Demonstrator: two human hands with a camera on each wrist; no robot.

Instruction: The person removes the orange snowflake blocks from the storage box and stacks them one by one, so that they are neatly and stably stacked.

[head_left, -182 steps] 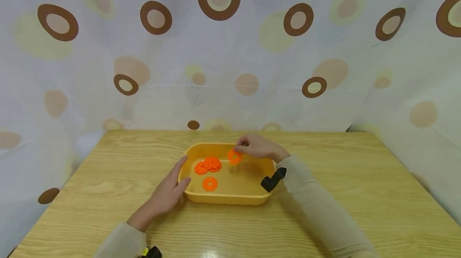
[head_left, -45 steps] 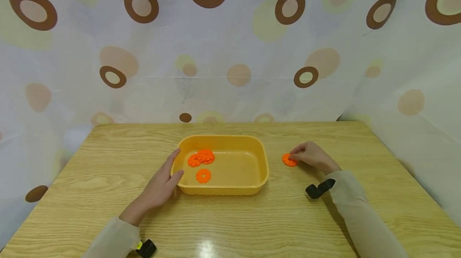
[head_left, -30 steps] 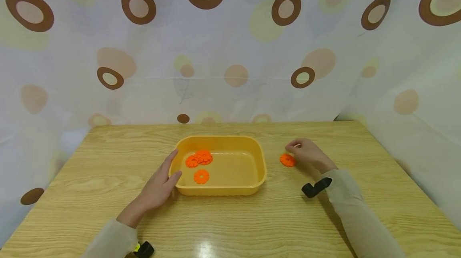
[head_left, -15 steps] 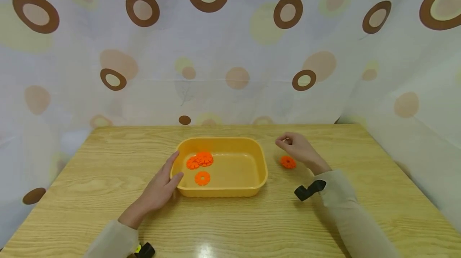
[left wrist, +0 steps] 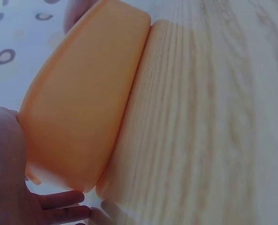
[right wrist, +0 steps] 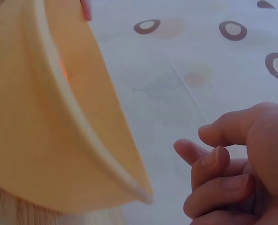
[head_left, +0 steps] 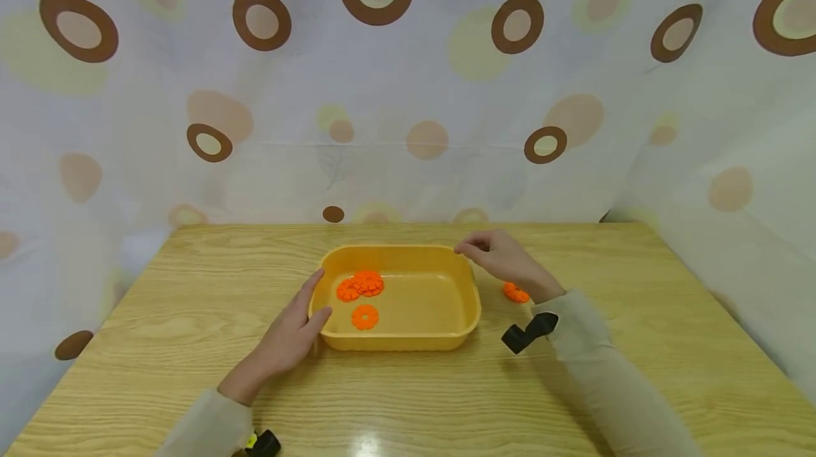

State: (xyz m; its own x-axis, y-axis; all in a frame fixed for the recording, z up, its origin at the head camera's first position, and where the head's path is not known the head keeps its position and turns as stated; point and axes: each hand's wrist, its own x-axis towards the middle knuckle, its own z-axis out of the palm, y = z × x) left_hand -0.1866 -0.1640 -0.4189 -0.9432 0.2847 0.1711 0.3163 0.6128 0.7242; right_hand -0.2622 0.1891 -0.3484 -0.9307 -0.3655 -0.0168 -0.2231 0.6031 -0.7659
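A yellow plastic tray stands on the table. My left hand rests against its left end, thumb and index fingertip at the rim. Lower fingers extend nearly straight beside the wall in the left wrist view. Several orange flower-shaped plastic discs overlap at the tray's back left; a single orange disc lies in front of them. Above the tray's back right corner hovers my right hand, fingers loosely curled and holding nothing. More orange plastic lies on the table, partly hidden behind the right wrist.
The wooden table extends around the tray and ends at a pale curtain with brown rings. A black wrist camera sits on the right sleeve, low over the table. Another camera is on the left wrist.
My right hand carried an orange disc out of the tray, let it go on the table to the right, then moved back left to the rim. The left hand stays on the tray.
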